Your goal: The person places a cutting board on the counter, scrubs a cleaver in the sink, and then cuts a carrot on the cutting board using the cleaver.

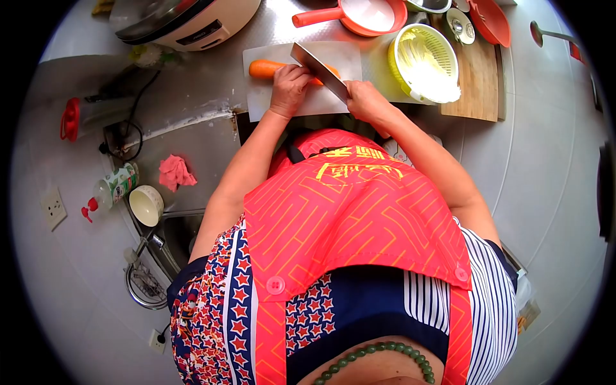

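An orange carrot [262,68] lies across a white cutting board [266,99]. My left hand [290,88] presses down on the carrot with bent fingers, close to the blade. The wide metal blade of a kitchen knife [319,70] slants over the carrot, its far corner pointing up and left. My right hand [367,101] is closed around the knife's handle, at the near right edge of the board. Part of the carrot shows beyond the blade, to the right. Whether the edge has gone into the carrot is hidden by the blade.
Right of the board stands a yellow-and-white strainer basket [446,61] with pale peelings, beside a wooden board [484,90]. A red-handled pan [321,16] and a rice cooker [192,29] are behind. At left are a pink cloth [175,173], a bowl [146,205] and a sink [173,237].
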Demonstrator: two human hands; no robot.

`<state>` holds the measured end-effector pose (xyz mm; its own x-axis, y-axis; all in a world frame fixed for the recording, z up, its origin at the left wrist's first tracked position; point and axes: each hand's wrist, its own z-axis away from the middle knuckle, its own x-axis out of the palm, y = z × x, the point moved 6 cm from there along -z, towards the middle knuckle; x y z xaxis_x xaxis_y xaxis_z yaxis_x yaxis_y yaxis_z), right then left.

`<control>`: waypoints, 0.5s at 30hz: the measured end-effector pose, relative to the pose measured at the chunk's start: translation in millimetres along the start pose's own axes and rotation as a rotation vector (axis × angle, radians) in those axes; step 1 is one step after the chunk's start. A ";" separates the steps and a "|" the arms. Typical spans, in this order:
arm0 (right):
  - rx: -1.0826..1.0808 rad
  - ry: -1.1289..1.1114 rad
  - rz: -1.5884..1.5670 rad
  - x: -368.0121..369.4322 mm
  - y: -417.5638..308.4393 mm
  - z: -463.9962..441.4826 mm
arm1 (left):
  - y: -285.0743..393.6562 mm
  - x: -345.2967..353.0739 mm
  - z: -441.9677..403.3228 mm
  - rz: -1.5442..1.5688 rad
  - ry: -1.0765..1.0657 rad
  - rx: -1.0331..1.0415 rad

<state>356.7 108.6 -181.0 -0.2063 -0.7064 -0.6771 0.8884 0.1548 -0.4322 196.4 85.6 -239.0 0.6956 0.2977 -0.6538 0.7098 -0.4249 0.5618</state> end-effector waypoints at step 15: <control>-0.090 0.138 0.005 34.4 16.8 -29.6 | -3.3 0.1 -1.3 -0.022 -0.026 0.021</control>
<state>352.4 107.3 -229.1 -0.2617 -0.6050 -0.7519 0.8503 0.2240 -0.4762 194.3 88.2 -240.3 0.6762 0.2854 -0.6791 0.7226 -0.4364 0.5361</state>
